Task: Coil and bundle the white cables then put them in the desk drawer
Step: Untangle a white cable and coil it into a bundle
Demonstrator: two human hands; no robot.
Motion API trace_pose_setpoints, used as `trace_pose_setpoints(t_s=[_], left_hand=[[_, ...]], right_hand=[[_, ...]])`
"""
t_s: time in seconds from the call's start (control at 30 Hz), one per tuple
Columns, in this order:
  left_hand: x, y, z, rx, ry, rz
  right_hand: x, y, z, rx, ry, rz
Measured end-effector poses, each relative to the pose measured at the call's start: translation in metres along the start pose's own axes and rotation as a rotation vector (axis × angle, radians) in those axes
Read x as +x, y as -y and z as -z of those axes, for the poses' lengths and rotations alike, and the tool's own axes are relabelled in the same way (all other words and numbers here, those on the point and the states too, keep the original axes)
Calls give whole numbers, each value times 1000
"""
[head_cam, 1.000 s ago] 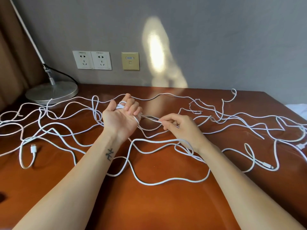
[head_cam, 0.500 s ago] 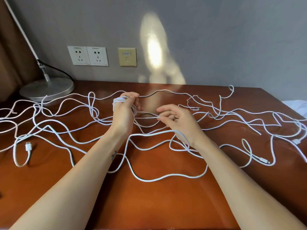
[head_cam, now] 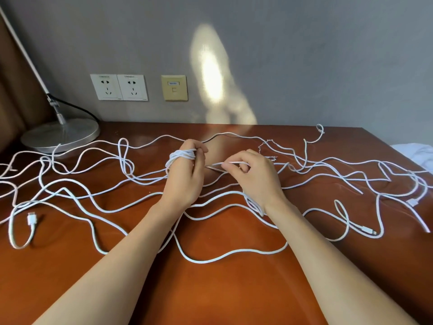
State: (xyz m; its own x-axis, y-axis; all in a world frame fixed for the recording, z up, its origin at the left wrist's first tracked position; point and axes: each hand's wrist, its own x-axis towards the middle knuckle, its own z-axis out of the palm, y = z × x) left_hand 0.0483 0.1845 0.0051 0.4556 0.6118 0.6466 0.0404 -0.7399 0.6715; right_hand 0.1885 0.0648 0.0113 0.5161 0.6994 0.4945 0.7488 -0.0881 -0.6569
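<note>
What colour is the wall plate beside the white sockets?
Yellowish beige; the wall plate shows best in the head view.

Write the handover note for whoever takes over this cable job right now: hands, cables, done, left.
Left hand: grips a small coil of thin white cable wound round its fingers.
Right hand: pinches the strand that runs to that coil.
Cables: the other loose white cables lie tangled across the red-brown wooden desk; a white plug lies near left.
Done: a few turns of one cable wound.
Left: finish and bundle this coil, coil the others, and put them all in the drawer, which is not in view.
</note>
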Motion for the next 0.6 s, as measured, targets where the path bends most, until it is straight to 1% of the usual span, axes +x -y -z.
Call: trace_pose_setpoints(t_s=[0.07,0.13,0.3,0.43,0.5,0.6], left_hand=[[-1,3,1,97,28,-31],[-3,4,0,160,69,-37],[-2,2,1,149,59,43],[-3,-3,2,45,109,107],[-2,-4,3,-51,163,179],[2,-4,6,-223,254,298]], right_hand=[[0,0,-1,-6,11,55],[0,0,-3,-11,22,72],[0,1,4,-6,-22,47],[-2,2,5,-63,-64,62],[-2,4,4,-62,-73,109],[-1,8,5,4,-52,156]])
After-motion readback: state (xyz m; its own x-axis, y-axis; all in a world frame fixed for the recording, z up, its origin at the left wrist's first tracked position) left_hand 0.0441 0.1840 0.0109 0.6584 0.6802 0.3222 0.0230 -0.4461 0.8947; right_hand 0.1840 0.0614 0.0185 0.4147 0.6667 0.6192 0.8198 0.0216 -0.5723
